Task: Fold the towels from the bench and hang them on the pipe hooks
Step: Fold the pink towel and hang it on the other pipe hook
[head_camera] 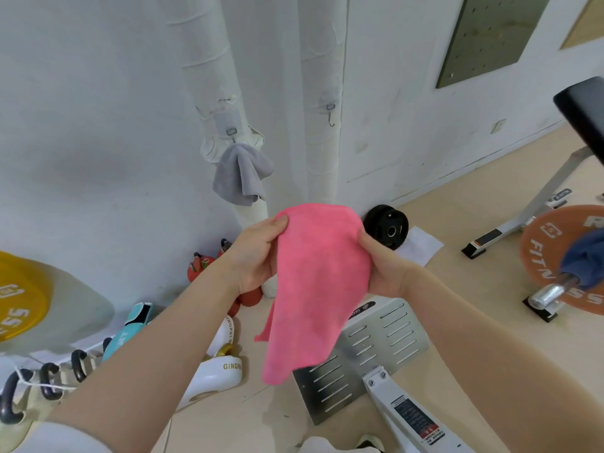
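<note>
Below the bare hook [330, 110], your left hand [258, 256] and right hand [385, 266] each pinch the pink towel [318, 289], keeping its top edge stretched for folding.

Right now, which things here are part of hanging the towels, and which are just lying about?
Part of the job: pink towel, held by left hand and right hand; grey towel hanging on a pipe hook; free hook; blue towel.

Lying about: black weight plate, orange plate, yellow plate.
</note>
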`<state>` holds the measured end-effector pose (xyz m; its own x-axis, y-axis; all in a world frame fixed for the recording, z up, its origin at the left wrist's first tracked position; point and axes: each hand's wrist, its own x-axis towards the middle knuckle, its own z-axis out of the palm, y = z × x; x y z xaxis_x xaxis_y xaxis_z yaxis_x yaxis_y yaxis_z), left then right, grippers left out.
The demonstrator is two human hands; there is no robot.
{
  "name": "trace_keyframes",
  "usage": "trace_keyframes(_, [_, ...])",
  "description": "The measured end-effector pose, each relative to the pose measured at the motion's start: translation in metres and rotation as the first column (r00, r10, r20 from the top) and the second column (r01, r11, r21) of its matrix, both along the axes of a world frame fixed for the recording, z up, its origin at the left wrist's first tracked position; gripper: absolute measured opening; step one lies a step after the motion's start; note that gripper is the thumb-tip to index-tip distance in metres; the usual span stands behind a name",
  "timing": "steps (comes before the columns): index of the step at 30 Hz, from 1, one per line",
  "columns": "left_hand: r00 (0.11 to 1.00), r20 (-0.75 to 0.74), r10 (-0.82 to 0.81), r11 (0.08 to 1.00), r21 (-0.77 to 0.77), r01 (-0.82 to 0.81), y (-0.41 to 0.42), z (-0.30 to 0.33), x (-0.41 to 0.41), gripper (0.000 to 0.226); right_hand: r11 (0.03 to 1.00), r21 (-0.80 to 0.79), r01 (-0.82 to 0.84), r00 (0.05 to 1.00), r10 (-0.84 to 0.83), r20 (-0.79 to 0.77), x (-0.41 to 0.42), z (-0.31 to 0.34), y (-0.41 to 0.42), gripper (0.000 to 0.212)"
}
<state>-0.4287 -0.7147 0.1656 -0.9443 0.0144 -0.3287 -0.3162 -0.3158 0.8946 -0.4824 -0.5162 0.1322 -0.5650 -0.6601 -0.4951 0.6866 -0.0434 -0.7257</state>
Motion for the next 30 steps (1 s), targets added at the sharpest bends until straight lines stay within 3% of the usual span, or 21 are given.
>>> trace_keyframes(1, [1.0, 0.012, 0.025, 0.999, -0.03, -0.025, -0.003, 0.002, 0.0, 0.027, 0.998, -0.017, -0.055, 0.998, 0.055, 0.007, 0.006, -0.003, -0.002, 0.077])
trace_keyframes(3, [0.992, 0.016, 0.122, 0.992, -0.02, -0.122, -0.013, 0.002, -0.001, 0.025, 0.989, -0.014, -0.146, 0.988, 0.145, -0.06, 0.012, -0.004, -0.009, 0.064])
trace_keyframes(7, [0.975, 0.039, 0.219, 0.948, 0.23, -0.222, -0.035, -0.002, 0.004, 0.048, 0.992, -0.096, -0.085, 0.989, 0.072, -0.129, 0.014, 0.004, -0.031, 0.044])
trace_keyframes(10, [0.988, 0.118, 0.096, 0.93, 0.344, -0.131, -0.038, -0.018, 0.017, 0.078, 0.994, -0.109, 0.009, 0.995, -0.02, -0.102, 0.02, 0.014, -0.048, 0.031])
trace_keyframes(13, [0.977, 0.137, -0.162, 0.934, 0.341, 0.107, -0.036, -0.029, 0.033, 0.097, 0.992, -0.102, 0.068, 0.997, -0.073, -0.04, 0.02, 0.021, -0.051, 0.036])
trace_keyframes(15, [0.968, 0.165, -0.188, 0.937, 0.325, 0.127, -0.036, -0.027, 0.039, 0.101, 0.99, -0.061, 0.128, 0.992, -0.128, -0.006, 0.019, 0.02, -0.051, 0.04])
trace_keyframes(17, [0.978, 0.188, -0.093, 0.957, 0.289, 0.035, -0.038, -0.022, 0.043, 0.085, 0.988, -0.021, 0.154, 0.988, -0.154, 0.001, 0.019, 0.016, -0.05, 0.052])
trace_keyframes(20, [0.981, 0.19, 0.027, 0.954, 0.287, -0.082, -0.051, -0.029, 0.046, 0.04, 0.99, 0.011, 0.143, 0.99, -0.143, -0.016, 0.02, 0.006, -0.054, 0.054])
trace_keyframes(23, [0.978, 0.194, -0.077, 0.989, 0.143, 0.049, -0.06, -0.034, 0.045, 0.033, 0.986, 0.019, 0.168, 0.986, -0.168, 0.011, 0.019, 0.003, -0.055, 0.054])
trace_keyframes(27, [0.992, 0.118, -0.042, 0.997, 0.068, 0.034, -0.064, -0.035, 0.043, 0.017, 0.982, -0.073, 0.174, 0.983, -0.178, -0.046, 0.023, -0.002, -0.061, 0.057])
trace_keyframes(30, [0.998, 0.053, -0.022, 1.0, 0.015, 0.021, -0.068, -0.04, 0.04, 0.019, 0.99, -0.051, 0.134, 0.986, -0.138, -0.09, 0.029, -0.007, -0.067, 0.042])
